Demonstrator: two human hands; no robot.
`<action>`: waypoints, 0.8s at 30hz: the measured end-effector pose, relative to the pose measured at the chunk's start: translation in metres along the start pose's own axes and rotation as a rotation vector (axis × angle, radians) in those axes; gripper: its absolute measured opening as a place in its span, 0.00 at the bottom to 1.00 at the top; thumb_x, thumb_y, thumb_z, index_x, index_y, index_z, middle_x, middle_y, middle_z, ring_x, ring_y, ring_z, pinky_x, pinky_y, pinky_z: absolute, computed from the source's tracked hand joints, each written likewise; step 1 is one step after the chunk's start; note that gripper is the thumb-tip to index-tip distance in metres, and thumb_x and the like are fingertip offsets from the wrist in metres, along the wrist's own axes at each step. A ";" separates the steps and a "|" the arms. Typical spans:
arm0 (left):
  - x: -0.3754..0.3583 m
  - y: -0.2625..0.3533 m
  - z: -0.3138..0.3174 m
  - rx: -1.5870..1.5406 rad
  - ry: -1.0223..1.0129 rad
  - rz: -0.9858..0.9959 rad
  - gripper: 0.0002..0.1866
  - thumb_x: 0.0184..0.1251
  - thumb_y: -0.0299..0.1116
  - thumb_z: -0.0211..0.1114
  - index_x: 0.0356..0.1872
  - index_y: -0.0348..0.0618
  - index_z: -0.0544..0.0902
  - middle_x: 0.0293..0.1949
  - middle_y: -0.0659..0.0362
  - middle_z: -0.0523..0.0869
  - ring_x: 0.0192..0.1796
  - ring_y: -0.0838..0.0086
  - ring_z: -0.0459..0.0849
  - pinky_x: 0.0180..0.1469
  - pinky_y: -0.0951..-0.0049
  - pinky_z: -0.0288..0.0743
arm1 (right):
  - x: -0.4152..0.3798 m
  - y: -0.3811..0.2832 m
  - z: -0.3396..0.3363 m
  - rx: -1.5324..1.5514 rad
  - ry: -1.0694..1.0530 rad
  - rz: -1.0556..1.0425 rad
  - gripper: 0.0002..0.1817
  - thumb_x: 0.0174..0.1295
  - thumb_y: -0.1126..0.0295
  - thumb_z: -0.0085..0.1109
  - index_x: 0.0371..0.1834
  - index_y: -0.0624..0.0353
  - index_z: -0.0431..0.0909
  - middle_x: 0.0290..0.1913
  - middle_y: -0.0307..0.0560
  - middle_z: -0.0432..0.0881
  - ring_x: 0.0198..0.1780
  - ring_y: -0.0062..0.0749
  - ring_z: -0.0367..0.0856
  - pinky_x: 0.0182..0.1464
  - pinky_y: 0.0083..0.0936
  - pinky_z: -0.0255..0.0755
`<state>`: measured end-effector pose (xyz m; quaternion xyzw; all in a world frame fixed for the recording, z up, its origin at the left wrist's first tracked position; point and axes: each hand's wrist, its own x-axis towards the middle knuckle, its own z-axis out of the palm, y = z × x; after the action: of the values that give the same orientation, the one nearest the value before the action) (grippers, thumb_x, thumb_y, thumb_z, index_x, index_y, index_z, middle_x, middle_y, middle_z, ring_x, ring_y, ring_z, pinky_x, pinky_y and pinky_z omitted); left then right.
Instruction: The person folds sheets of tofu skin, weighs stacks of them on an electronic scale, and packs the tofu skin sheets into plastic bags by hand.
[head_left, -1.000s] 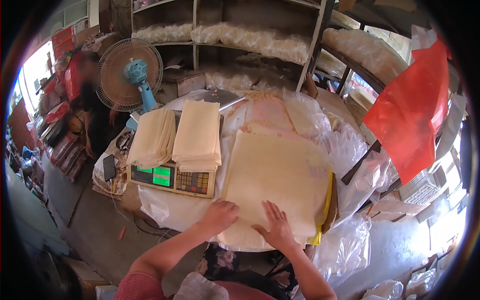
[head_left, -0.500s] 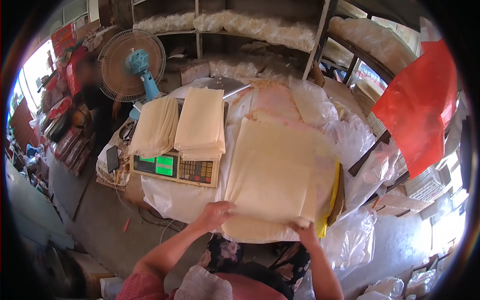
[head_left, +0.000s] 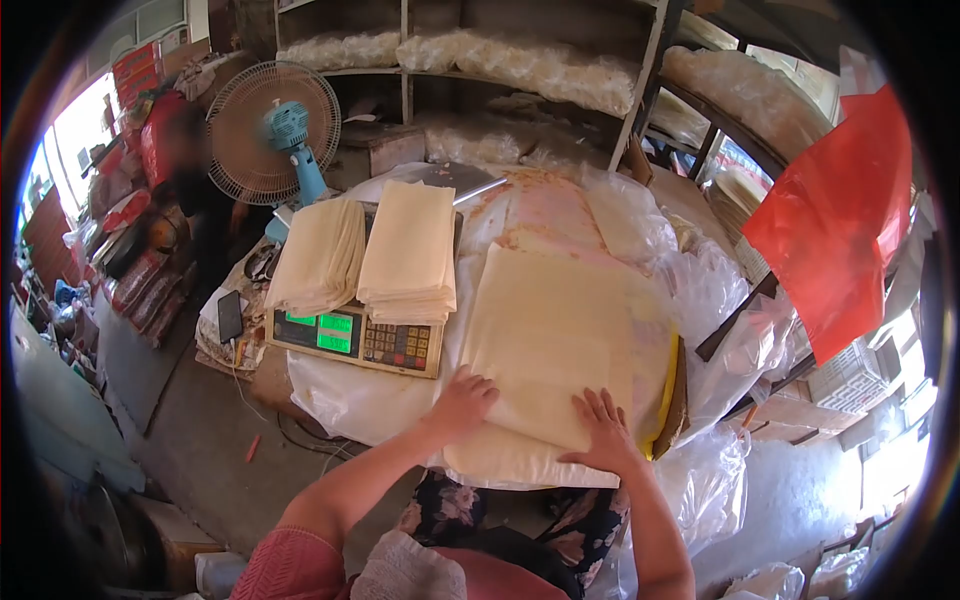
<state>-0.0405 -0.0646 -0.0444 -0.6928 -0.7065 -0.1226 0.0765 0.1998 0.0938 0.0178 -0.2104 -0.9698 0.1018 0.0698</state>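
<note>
Large pale yellow sheets (head_left: 550, 330) lie on the table in front of me, their near edge folded over. My left hand (head_left: 464, 402) rests on the left side of the fold, fingers over the sheet. On the right part of the fold my right hand (head_left: 603, 436) lies flat with its fingers spread. Beyond my left hand stands a digital scale (head_left: 402, 345) with green displays. Two stacks of folded sheets sit on it, a left stack (head_left: 318, 258) and a right stack (head_left: 408, 250).
A blue fan (head_left: 288, 128) stands behind the scale, and a phone (head_left: 230, 316) lies left of it. Shelves (head_left: 530, 72) hold plastic-wrapped bundles. A red plastic bag (head_left: 835, 215) hangs at the right. A person in dark clothes (head_left: 208, 215) is at the left.
Both hands have moved up from the sheets' near edge onto the surface. The near edge is now folded over, and the right fingers have spread. The view has shifted slightly.
</note>
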 end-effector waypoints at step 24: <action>0.032 0.062 0.022 -0.919 0.632 -0.845 0.44 0.54 0.33 0.63 0.71 0.38 0.49 0.67 0.37 0.58 0.72 0.56 0.53 0.71 0.56 0.47 | 0.015 -0.029 0.046 -0.090 0.085 0.268 0.26 0.62 0.58 0.51 0.61 0.58 0.67 0.60 0.53 0.70 0.59 0.54 0.66 0.63 0.56 0.53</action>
<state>0.0214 -0.0266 -0.0528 -0.2521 -0.7357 -0.6240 -0.0765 0.1664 0.0667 -0.0192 -0.3452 -0.9327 0.0578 0.0871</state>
